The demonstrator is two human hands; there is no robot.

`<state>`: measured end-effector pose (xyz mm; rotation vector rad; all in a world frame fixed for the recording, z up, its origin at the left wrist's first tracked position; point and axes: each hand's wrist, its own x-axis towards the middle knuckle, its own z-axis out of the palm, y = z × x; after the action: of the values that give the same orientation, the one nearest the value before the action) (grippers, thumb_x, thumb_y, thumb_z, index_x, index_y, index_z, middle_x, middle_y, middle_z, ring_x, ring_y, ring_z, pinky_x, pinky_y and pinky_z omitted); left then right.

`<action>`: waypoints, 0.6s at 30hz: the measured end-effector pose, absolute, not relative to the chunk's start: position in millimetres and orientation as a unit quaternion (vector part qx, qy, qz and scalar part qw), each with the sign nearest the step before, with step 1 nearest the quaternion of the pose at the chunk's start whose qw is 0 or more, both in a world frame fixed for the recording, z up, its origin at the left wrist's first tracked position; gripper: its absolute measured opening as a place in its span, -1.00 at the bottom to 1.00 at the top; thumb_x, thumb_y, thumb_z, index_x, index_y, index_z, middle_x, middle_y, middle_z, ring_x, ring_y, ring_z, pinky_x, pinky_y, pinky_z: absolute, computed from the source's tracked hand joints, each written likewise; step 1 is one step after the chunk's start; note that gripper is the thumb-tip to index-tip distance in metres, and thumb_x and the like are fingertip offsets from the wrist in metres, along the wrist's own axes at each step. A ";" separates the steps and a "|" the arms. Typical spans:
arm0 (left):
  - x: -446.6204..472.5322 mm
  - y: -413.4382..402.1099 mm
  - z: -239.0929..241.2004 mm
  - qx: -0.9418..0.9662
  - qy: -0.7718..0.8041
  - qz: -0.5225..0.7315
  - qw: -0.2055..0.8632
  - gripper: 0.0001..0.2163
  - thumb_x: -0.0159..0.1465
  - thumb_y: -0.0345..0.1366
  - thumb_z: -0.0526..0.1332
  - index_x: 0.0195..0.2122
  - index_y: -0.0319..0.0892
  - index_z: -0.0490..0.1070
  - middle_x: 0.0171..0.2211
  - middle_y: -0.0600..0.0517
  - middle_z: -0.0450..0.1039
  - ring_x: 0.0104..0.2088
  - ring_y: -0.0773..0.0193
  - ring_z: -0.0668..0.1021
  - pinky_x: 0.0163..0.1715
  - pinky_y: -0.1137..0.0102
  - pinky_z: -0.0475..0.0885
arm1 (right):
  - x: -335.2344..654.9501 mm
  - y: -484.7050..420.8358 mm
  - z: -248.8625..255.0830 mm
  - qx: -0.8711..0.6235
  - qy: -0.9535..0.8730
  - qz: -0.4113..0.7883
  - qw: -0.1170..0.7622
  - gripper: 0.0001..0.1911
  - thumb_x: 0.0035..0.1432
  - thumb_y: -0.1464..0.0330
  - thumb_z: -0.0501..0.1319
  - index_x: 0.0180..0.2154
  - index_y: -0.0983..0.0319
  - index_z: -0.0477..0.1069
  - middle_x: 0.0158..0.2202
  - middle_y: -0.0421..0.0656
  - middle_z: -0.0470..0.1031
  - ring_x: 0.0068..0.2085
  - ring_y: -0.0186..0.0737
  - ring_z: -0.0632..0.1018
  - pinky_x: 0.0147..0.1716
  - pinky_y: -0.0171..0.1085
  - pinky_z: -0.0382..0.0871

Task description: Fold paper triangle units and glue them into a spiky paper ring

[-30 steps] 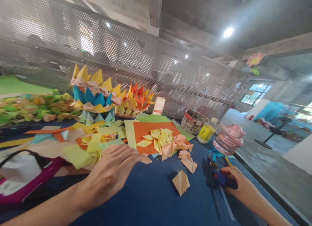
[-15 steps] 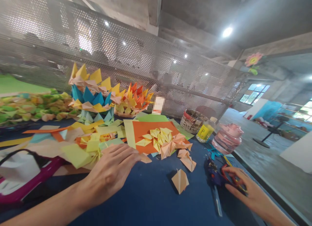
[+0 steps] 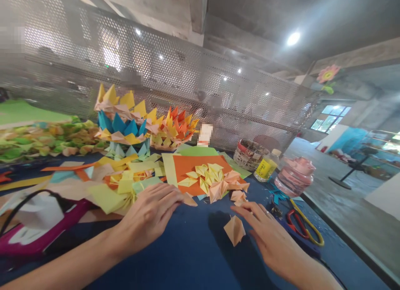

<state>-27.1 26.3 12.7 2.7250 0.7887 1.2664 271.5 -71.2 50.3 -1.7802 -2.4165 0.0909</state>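
My left hand (image 3: 153, 213) hovers over the left middle of the blue table, its fingers together, with a pointed peach paper piece (image 3: 189, 199) sticking out at the fingertips. My right hand (image 3: 265, 231) is open, thumb and fingers apart, and holds nothing. Just left of its thumb lies a folded peach paper piece (image 3: 235, 230). Another folded peach piece (image 3: 238, 197) is by its fingertips, partly covered. Beyond both hands, yellow folded paper pieces (image 3: 208, 175) and more peach ones rest on an orange sheet (image 3: 184, 169).
Right of my right hand lie red-and-yellow-handled scissors (image 3: 308, 227), near a pink water jug (image 3: 295, 177), a yellow-labelled bottle (image 3: 265, 167) and a woven basket (image 3: 250, 154). Paper-petal crowns (image 3: 121, 119) stand at the back left. A magenta bag-like object (image 3: 46, 233) is at front left.
My right hand has left the scissors and moved left, over beside the folded peach piece. The left hand stays nearly in place. The view has shifted slightly.
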 end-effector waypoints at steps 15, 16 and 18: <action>-26.4 29.6 12.7 0.864 0.282 0.406 0.091 -0.82 0.35 -0.44 0.02 -0.30 -0.17 0.39 -0.38 0.04 0.42 -0.33 0.27 0.47 -0.27 0.37 0.35 | 227.0 -15.7 54.5 -0.563 -0.741 0.259 0.259 -0.70 0.22 0.15 0.15 -0.10 0.18 0.29 -0.39 -0.23 0.51 -0.32 -0.21 0.54 -0.30 -0.26 0.38; -26.3 30.0 12.8 0.863 0.288 0.405 0.095 -0.82 0.35 -0.44 0.02 -0.31 -0.17 0.39 -0.38 0.04 0.42 -0.34 0.27 0.47 -0.28 0.38 0.34 | 223.2 -13.4 52.3 -0.556 -0.729 0.279 0.285 -0.64 0.22 0.15 0.15 -0.03 0.18 0.23 -0.41 -0.24 0.50 -0.33 -0.21 0.54 -0.30 -0.26 0.39; -26.0 30.5 13.6 0.861 0.300 0.398 0.101 -0.82 0.35 -0.45 0.02 -0.32 -0.17 0.38 -0.39 0.04 0.42 -0.34 0.27 0.46 -0.29 0.38 0.34 | 216.7 -10.7 48.6 -0.539 -0.713 0.312 0.322 -0.58 0.22 0.15 0.14 0.03 0.18 0.16 -0.44 -0.25 0.48 -0.37 -0.23 0.54 -0.33 -0.26 0.39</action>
<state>-26.0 30.5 13.6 2.5432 0.8868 1.1756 216.7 -10.7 48.6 -1.4153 -1.8738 0.8185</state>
